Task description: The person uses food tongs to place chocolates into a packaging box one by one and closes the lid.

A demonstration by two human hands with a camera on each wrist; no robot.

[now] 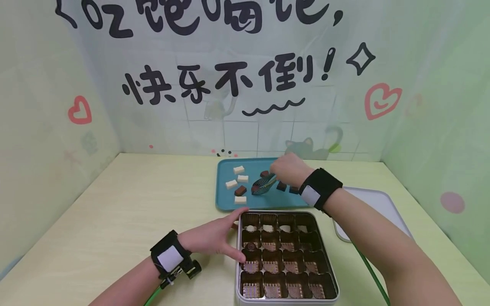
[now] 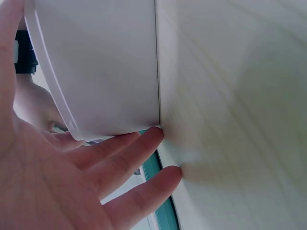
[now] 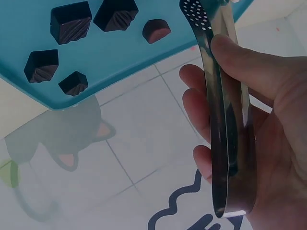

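My right hand (image 1: 292, 168) grips metal serving tongs (image 3: 219, 124) with a perforated head (image 1: 263, 185) over the blue tray (image 1: 220, 196). White chocolates (image 1: 231, 184) lie left of that head, with a brown chocolate (image 1: 240, 191) among them. Several dark chocolates (image 3: 71, 22) sit at the tray's other end. In front of the tray stands a square tin (image 1: 288, 301) with a brown divided insert. White pieces (image 1: 268, 228) fill its back row; a round dark chocolate (image 1: 250, 246) is in the second row, far left. My left hand (image 1: 214, 233) rests, fingers spread, against the tin's left side.
A pale rectangular lid or tray (image 1: 377, 204) lies right of the tin, partly under my right forearm. Behind the pale wooden table (image 1: 153, 191) hangs a printed curtain (image 1: 245, 131), close to the blue tray's back edge. Green cables (image 1: 369, 265) trail from both wrists.
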